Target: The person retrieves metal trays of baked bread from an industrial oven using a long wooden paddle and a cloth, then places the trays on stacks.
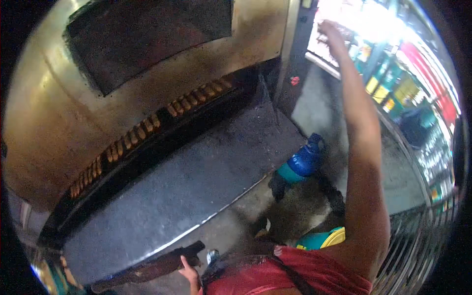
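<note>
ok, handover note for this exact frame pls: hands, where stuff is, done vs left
Left hand: low at the picture's bottom edge, gripping the end of a long dark wooden handle that lies along the front of the counter.
Right hand: arm raised high toward the bright shelf at upper right; whether it holds anything cannot be told, glare hides it.
Things: rows of browned bread pieces sit inside the oven mouth. A blue bottle stands on the ledge to the right.
Done: bread is in the oven and looks browned.
Left: bread not yet out; the counter holds none.
</note>
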`<state>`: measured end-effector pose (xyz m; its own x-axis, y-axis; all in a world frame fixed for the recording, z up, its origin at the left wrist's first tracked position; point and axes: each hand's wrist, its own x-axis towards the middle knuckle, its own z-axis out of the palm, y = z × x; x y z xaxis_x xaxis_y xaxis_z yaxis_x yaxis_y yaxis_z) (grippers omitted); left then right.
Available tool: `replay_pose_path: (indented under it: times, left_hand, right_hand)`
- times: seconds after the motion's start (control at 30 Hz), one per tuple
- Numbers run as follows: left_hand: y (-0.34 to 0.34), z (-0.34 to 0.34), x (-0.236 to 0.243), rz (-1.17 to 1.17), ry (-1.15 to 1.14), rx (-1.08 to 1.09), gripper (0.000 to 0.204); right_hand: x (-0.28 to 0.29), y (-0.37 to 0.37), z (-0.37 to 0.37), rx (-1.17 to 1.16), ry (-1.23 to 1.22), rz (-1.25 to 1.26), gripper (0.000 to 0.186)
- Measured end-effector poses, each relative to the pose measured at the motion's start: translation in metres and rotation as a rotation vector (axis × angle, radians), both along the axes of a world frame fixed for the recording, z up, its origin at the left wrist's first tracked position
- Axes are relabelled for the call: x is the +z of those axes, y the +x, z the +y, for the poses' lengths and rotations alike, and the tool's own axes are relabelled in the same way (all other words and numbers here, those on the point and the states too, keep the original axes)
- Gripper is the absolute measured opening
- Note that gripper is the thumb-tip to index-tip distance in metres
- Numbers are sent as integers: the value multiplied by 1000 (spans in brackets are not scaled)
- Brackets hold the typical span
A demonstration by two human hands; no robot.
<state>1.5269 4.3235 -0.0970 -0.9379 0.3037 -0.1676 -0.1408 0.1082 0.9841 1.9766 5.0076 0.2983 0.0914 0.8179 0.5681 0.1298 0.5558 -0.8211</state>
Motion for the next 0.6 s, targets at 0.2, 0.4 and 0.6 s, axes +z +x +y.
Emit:
replay_pose_path:
  times: [0.2,0.4,0.6]
  left_hand:
    - [35,-22,-57,-252,-119,381,53]
    - [103,-91,-100,-616,104,540,52]
    - [127,-96,-158,-823,302,444,52]
  right_hand:
    - [67,107,190,172,414,-122,59]
    - [40,-40,51,-505,476,65,50]
    - [83,-3,7,-143,376,-108,61]
